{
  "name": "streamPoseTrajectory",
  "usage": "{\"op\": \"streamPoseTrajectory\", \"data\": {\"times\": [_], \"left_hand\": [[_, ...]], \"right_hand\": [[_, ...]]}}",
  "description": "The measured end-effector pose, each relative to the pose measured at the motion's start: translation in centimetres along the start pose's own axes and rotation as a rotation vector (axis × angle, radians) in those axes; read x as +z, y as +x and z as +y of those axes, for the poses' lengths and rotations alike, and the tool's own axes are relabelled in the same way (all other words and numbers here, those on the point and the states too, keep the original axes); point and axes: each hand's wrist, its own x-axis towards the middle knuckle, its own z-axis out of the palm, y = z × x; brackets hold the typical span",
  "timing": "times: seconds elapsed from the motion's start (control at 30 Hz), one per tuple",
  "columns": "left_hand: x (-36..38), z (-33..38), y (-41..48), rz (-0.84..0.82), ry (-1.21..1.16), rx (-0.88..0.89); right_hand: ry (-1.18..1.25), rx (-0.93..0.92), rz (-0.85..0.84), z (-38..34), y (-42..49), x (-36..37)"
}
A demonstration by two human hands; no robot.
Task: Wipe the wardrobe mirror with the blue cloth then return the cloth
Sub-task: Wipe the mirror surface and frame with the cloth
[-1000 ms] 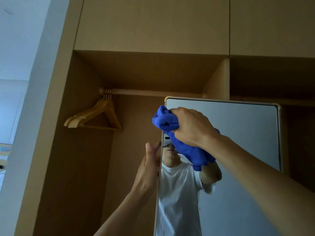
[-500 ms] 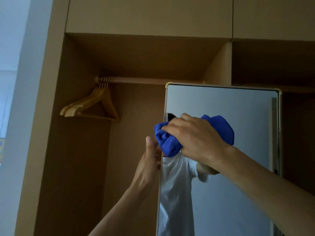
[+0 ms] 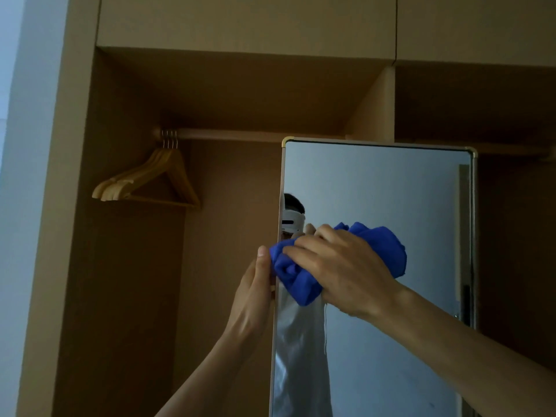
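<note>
A tall mirror (image 3: 391, 191) with a thin gold frame stands out from the open wooden wardrobe. My right hand (image 3: 340, 272) grips a bunched blue cloth (image 3: 294, 275) and presses it against the glass near the mirror's left edge, about a third of the way down from the top. My left hand (image 3: 252, 299) holds the mirror's left edge just below the cloth, thumb up along the frame, its fingers hidden behind the mirror. The glass reflects a person in a white shirt.
Several wooden hangers (image 3: 150, 182) hang from a rail (image 3: 240, 134) in the left wardrobe bay. Closed upper cabinet doors (image 3: 240, 22) run above. A dark open bay (image 3: 511, 206) lies behind the mirror at the right. A pale wall (image 3: 27, 176) borders the wardrobe's left side.
My right hand has carried the cloth down the mirror from its top left corner and slightly rightward. The left hand keeps its hold on the edge.
</note>
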Motion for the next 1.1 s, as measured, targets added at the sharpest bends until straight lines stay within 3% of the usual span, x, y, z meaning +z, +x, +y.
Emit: {"op": "streamPoseTrajectory", "data": {"times": [0.23, 0.7, 0.87, 1.0, 1.1], "left_hand": [[0.5, -0.1, -0.9, 0.049, 0.085, -0.016], [2.1, -2.1, -1.7, 0.169, 0.084, 0.068], [3.0, -1.6, -2.0, 0.181, 0.196, 0.026], [4.7, -0.8, 0.8, 0.385, 0.464, -0.080], [5.2, -1.0, 1.0, 0.401, 0.527, -0.101]], "right_hand": [[-0.060, 0.206, 0.132, 4.1, 2.0, -2.5], [-0.005, 0.014, -0.064, -0.2, -5.1, 2.5], [-0.026, 0.101, 0.057, 1.2, -3.6, 0.7], [0.002, 0.167, 0.127, 4.1, -1.9, -1.3], [-0.022, 0.250, 0.151, 6.7, -1.0, -2.5]]}}
